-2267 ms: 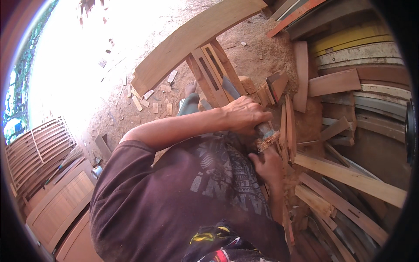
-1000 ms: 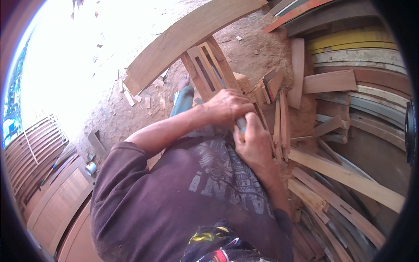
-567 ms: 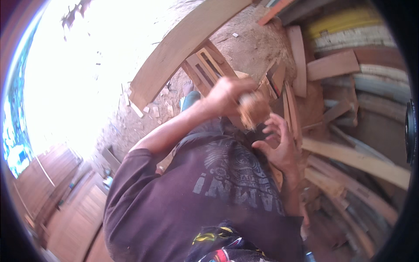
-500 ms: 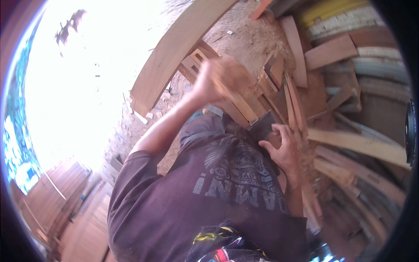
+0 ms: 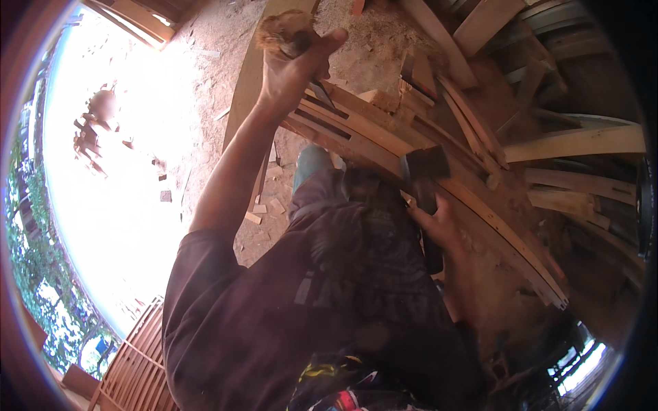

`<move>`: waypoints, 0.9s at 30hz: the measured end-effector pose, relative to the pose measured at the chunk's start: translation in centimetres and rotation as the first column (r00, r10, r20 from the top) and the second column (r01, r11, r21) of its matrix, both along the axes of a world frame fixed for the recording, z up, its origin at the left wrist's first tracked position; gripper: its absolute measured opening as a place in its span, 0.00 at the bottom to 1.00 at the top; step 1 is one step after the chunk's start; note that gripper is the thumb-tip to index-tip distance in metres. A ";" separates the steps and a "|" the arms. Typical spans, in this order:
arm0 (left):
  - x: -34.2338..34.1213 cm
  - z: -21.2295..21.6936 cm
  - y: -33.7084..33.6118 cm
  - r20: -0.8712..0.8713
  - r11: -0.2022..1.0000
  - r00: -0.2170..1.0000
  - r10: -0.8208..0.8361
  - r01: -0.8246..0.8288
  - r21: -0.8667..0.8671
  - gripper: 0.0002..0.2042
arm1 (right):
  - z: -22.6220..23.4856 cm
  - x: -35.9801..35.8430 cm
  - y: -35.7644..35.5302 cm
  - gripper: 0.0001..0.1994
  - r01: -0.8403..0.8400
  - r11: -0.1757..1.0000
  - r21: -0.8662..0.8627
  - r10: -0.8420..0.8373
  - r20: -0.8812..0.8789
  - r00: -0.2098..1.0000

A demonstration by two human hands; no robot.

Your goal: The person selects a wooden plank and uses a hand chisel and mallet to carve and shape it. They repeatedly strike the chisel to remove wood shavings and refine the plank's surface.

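My left hand (image 5: pixel 291 72) is closed around a chisel (image 5: pixel 282 31), whose frayed, mushroomed wooden top sticks out above the fist. Its blade tip points down at a slot in a pale wooden beam (image 5: pixel 384 137). Whether the tip touches the wood I cannot tell. Several such slotted beams lie side by side, running from upper left to lower right. My right hand (image 5: pixel 442 222) grips a hammer (image 5: pixel 426 164) with a dark, blocky head, slightly blurred, held over the near edge of the beams. The fingers of that hand are partly hidden.
A wide plank (image 5: pixel 243 113) stands beyond my left forearm. Boards and curved offcuts (image 5: pixel 576 142) are piled at the right. Wood chips (image 5: pixel 277 205) lie on the dusty floor. A slatted wooden piece (image 5: pixel 133 353) is at the lower left.
My left hand has moved up and left with the chisel, its blade now near the slot. The hammer's head now stands over the beams beside my right hand. The view has shifted.
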State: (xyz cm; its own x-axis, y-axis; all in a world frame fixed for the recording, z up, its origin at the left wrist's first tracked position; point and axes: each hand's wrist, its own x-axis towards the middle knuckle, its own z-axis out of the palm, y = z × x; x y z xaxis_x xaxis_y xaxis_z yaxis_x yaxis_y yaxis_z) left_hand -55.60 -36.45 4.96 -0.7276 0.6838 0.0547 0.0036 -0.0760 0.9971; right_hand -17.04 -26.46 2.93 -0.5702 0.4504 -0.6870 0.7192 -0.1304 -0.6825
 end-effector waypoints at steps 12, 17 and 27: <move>2.1 -0.2 0.4 -0.162 0.994 0.985 0.066 -0.080 -0.081 0.16 | 4.4 -4.5 -0.3 0.10 0.303 0.859 0.412 -0.158 -0.349 0.924; 2.2 0.1 0.5 -0.197 0.996 0.977 0.087 -0.089 -0.002 0.17 | 5.7 -6.3 -0.2 0.09 0.347 0.885 0.309 -0.229 -0.360 0.904; 3.4 0.9 0.5 -0.184 0.989 0.974 0.135 -0.122 0.078 0.18 | 5.8 -7.4 0.8 0.10 0.312 0.904 0.292 -0.171 -0.422 0.890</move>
